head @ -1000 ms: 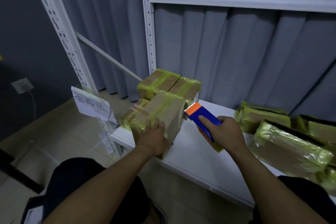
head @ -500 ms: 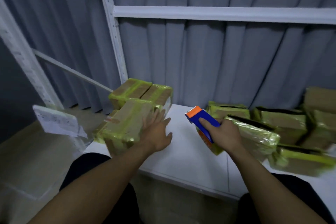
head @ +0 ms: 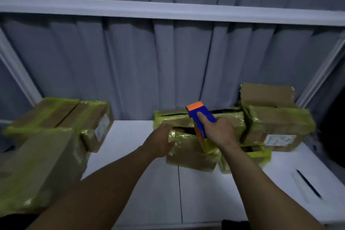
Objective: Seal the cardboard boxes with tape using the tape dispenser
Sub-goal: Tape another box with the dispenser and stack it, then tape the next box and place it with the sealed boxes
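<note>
While right hand [head: 220, 132] grips tape dispenser [head: 200, 115], box label [head: 280, 139] blurred, unreadable.

we see the left hand [head: 158, 143] and the right hand [head: 219, 132], both bare. the two forearms [head: 104, 183] are bare too, down to the lower edge. there a strip of dark clothing [head: 234, 225] shows; which garment, we cannot tell.

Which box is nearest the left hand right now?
The front middle box, the one under the dispenser. The left hand is at its left end; the rest lie behind it or off to either side.
</note>
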Available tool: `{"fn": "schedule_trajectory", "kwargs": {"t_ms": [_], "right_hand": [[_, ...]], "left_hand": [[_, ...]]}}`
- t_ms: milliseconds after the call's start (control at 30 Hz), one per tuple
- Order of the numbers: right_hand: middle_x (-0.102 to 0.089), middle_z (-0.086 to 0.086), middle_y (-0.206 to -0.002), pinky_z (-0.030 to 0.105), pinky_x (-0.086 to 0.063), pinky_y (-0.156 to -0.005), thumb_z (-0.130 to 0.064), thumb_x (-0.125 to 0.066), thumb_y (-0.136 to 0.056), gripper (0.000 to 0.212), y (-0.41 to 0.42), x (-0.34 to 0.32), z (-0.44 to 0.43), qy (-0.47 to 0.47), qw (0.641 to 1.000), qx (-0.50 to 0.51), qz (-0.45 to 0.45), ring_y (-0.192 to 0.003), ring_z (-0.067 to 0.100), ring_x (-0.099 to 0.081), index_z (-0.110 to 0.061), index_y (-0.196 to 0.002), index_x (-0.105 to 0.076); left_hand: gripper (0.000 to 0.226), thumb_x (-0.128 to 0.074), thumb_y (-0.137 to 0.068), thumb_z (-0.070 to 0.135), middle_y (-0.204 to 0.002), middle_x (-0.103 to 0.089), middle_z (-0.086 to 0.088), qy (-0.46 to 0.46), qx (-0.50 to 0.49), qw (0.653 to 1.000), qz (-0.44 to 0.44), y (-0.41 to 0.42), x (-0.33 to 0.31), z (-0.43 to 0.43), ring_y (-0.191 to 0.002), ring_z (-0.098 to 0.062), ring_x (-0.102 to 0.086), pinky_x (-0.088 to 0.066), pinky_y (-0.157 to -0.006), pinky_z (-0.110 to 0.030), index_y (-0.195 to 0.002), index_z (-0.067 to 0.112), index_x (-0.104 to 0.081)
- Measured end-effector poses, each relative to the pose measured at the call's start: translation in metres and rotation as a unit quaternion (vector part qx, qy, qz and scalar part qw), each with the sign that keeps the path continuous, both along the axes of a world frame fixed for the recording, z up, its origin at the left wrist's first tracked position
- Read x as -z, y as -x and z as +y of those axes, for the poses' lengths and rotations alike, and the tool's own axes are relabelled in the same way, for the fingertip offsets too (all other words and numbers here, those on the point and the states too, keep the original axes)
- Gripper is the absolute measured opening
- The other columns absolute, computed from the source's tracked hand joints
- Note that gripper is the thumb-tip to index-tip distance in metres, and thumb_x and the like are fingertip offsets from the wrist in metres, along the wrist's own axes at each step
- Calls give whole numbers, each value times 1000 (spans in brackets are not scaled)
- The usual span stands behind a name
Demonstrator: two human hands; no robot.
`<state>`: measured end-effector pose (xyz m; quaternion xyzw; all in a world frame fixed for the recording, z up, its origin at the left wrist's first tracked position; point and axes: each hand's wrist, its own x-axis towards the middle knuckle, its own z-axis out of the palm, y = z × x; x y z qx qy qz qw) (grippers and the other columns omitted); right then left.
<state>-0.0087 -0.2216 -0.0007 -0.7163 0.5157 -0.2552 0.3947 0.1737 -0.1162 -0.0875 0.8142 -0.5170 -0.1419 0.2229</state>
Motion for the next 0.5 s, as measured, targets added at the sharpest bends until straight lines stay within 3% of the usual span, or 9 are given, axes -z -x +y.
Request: {"fn": "schedule_trajectory", "kwargs": {"t_ms": [67,200,300,400,500], "right_hand": [[-55,3,-63,29,-30,-49,-59,-64,-93,57,-1,6,-14,-9,1000,-1,14,-57,15,-52,-10,-66,-54],[-53,2,-60,26,-29,-47,-58,-64,-93,58,-5,9,-28,-9,1000,-10,17,-53,13,-50,-11,-61,-50],[-53,1,-57,25,-30,-48,-58,-66,-92,59,-6,10,-27,7,1000,-26,13,-52,12,-51,-13,-58,-50],[-55,0,-56,22,-32,-47,-58,-67,-91,57,-7,12,-20,18,999,-35,-2,-52,11,-53,-13,-59,-53],[-58,-4,-54,20,-34,-45,-59,-68,-90,55,-3,9,-3,9,999,-50,-18,-50,8,-56,-14,-61,-58]], "left_hand": [[75,-67,-84,47,-149,-45,-1,-1,-9,999,35,-5,15,-16,-137,-23,-44,-37,-111,-34,-149,19,-40],[46,-71,-81,41,-117,-69,4,73,-66,995,26,-8,31,-26,-105,-24,-65,-54,-88,-37,-125,34,-60],[36,-75,-76,37,-100,-70,8,120,-87,988,52,-12,37,-15,-88,-20,-68,-57,-79,-36,-110,40,-63],[37,-78,-83,21,-96,-70,11,141,-79,983,87,-12,41,10,-81,-11,-68,-59,-73,-31,-104,48,-63],[28,-79,-84,20,-90,-70,17,144,-65,981,109,-7,38,49,-77,-3,-66,-59,-71,-31,-100,40,-67]]}}
